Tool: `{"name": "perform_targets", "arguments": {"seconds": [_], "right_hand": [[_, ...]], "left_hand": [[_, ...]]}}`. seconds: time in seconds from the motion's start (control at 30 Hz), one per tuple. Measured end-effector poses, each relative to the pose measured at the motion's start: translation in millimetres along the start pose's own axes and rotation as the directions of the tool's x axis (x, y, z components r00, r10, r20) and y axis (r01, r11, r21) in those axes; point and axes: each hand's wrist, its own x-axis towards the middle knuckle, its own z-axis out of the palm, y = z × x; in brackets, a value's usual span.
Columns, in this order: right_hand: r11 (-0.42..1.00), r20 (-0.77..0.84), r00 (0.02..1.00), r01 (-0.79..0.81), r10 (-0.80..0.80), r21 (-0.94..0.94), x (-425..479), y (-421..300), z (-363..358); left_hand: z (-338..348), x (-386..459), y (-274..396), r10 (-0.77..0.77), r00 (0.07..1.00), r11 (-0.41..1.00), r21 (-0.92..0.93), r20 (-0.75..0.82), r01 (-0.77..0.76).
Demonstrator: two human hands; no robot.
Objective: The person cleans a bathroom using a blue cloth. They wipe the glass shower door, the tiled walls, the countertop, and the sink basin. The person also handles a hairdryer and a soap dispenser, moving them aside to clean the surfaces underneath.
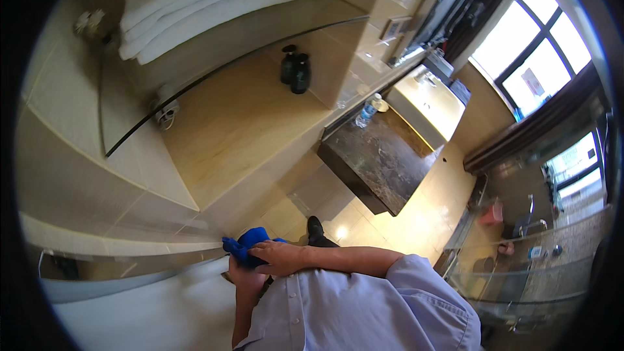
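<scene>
A blue cloth (253, 238) is bunched in front of the light shirt, close to the body. My left hand (246, 275) grips the cloth from below, its fingers mostly hidden. Across the top of it lies my right hand (279, 257), fingers bent over the fabric. The two hands are close together; whether they touch under the cloth cannot be told. Something small and dark shows beside my left wrist, too unclear to name.
Folded white towels (219, 2) lie on a glass shelf (234, 61) above a tiled ledge (243, 122) with two dark pump bottles (295, 70). To the right, a plastic water bottle (368, 111) and a washbasin (429, 102) stand on a dark stone counter (380, 165). Glass panels curve at far right.
</scene>
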Motion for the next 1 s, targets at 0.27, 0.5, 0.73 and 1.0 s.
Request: {"name": "perform_targets", "arguments": {"seconds": [0.27,0.5,0.73,1.0], "right_hand": [[0.991,-0.089,0.993,-0.062,0.073,0.119,-17.4,10.8,-4.8],[0.989,-0.081,0.994,-0.062,0.073,0.132,-17.9,16.9,-11.5],[0.959,-0.002,0.983,-0.18,0.185,0.217,-33.9,24.0,-27.6],[0.487,-0.05,0.916,-0.165,0.399,0.858,-56.2,62.9,-52.2]], "left_hand": [[28.8,15.6,1.5,-0.239,0.97,0.945,-0.223,0.032,0.24],[6.5,30.6,-5.4,-0.284,0.955,0.958,-0.009,0.083,0.286],[-7.3,30.4,-17.0,-0.274,0.956,0.957,-0.126,-0.103,0.261],[74.6,35.5,-31.6,-0.051,0.999,0.9,0.432,-0.016,0.053]]}}
